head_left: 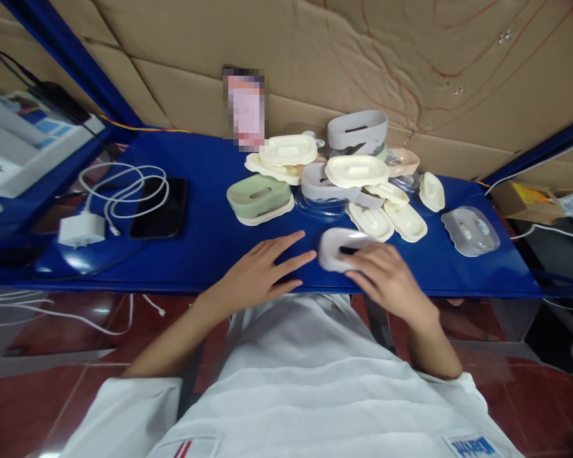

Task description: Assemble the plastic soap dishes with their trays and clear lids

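Observation:
My right hand (386, 277) grips the right side of a pale grey-lilac oval plastic shell (333, 247) with a dark slot, low over the blue table near its front edge. To its left, my left hand (267, 267) holds nothing, its fingers spread and pointing at the shell without touching it. Just beyond lies a pile of similar parts: a green oval shell (259, 197) on a cream base, a lilac shell (322, 182), a grey shell (358, 130) on top at the back, and several cream oval trays (357, 171).
On the blue table (205, 254), a black phone (158, 210) lies under a coiled white cable beside a white charger (82, 229). A clear-covered case (471, 230) sits at the right. A blurred-out phone-like object (246, 108) leans against the cardboard wall (181, 83).

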{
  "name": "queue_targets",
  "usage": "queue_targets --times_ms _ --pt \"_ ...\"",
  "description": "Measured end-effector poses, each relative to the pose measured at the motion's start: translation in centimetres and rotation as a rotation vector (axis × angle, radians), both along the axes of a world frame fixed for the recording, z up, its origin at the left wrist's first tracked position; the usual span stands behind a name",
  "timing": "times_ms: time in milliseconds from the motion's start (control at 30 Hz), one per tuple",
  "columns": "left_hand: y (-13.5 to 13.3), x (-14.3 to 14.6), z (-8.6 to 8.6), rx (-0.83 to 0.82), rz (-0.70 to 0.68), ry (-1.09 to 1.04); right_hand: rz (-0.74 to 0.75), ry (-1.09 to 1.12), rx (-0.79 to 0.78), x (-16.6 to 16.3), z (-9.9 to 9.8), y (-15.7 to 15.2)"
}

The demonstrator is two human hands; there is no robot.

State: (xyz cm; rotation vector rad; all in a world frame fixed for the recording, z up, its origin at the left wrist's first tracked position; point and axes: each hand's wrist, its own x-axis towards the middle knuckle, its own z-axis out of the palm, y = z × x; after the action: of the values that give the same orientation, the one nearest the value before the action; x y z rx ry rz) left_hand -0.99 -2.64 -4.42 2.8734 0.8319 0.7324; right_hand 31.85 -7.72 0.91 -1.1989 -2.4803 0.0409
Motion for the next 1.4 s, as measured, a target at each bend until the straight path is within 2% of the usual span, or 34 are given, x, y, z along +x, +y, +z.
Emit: queue_targets --times_ms 67,133,267,367,433,567,700,833,933,1000,1067,1133,1267,1400 --pt "0.0 0.0 0.1 -0.001 -0.055 0.005 0.146 -0.006 -0.068 -1.3 -0.3 1.3" --pt "0.1 -0.1 0.0 -0.010 -0.084 0.000 0.122 0.040 -0.037 -0.3 -0.3 3.6" --pt "0.3 -0.1 -0.3 0.049 -0.081 -0.045 -0.317 0.088 0.167 6.7 -0.2 9.0" --pt "0.4 -0.2 -0.2 0.086 -0.063 -0.134 -0.444 0.035 0.155 11.1 -0.8 10.7" --pt "0.4 -0.3 0.0 0.076 -0.031 -0.227 -0.475 0.040 0.168 12.1 -1.1 9.8" --pt "0.3 -0.5 0.4 0.052 0.045 -0.414 -0.442 0.083 0.267 9.7 -1.1 4.5" --pt "0.2 -0.5 0.5 0.038 0.057 -0.457 -0.238 0.123 0.217 4.5 -1.6 0.0" --pt "0.2 -0.4 0.6 0.046 -0.010 -0.385 0.053 0.139 0.064 -0.2 -3.1 -0.1" --pt "0.2 -0.3 0.6 0.026 -0.029 -0.279 0.181 0.186 0.049 -2.1 -4.0 0.9" --pt "0.2 -0.1 0.5 0.002 -0.016 -0.206 0.178 0.277 0.118 -2.6 -4.4 1.2" --pt "0.3 0.0 0.5 -0.004 -0.004 -0.147 0.122 0.401 0.212 -2.6 -4.5 1.3" --pt "0.4 0.1 0.4 0.006 -0.014 -0.105 0.051 0.431 0.261 -2.6 -4.6 1.3" --pt "0.4 0.1 0.2 0.044 -0.056 -0.074 0.034 0.206 0.171 -2.7 -4.7 2.0" --pt "0.4 0.1 0.1 0.061 -0.015 -0.110 0.023 0.278 0.112 -2.7 -4.8 2.6"
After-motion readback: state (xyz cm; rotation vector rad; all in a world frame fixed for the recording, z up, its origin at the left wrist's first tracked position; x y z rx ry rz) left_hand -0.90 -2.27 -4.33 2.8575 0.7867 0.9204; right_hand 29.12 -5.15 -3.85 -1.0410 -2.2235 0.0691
